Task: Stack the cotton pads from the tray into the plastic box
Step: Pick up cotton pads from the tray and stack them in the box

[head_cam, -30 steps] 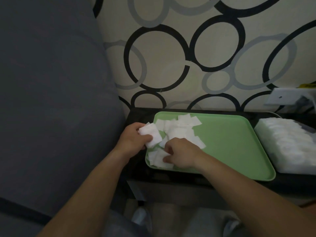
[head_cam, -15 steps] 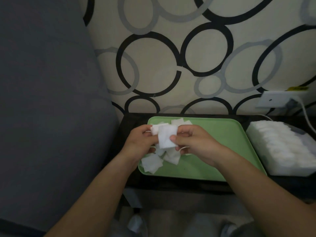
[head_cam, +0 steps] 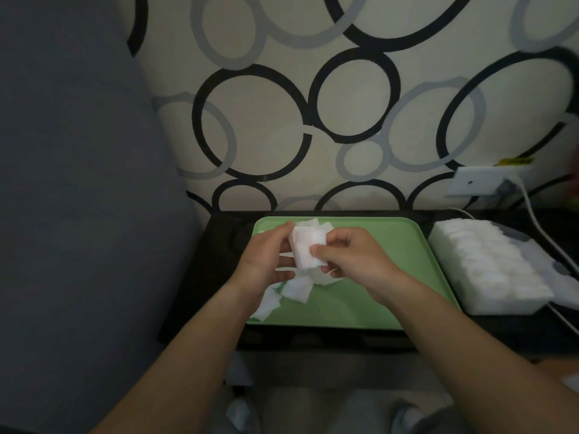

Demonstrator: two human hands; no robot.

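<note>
White cotton pads, a small squared bundle, pinched between both hands above the left half of a green tray. Left hand curled around the bundle's left edge, fingertips on the top corner, thumb side hidden behind the pads. Right hand closed on the bundle's right edge, thumb pressed flat on the front pad, remaining fingers folded behind. Both forearms bare, reaching in from the near edge.

Loose cotton pads scattered on the tray beneath the hands, overlapping, some at odd angles; one lying at the near left corner close to the rim. A few more pads peeking out behind the bundle toward the far rim. Right half of the tray bare.

Clear plastic box just right of the tray, apart from it, packed with a long row of white pads standing on edge from far to near. Tray and box both resting on a dark surface set against the wall.

Cream wallpaper with black and grey rings behind. White wall socket at far right, with a pale cable running down past the box. Dark grey upholstery filling the left side.
</note>
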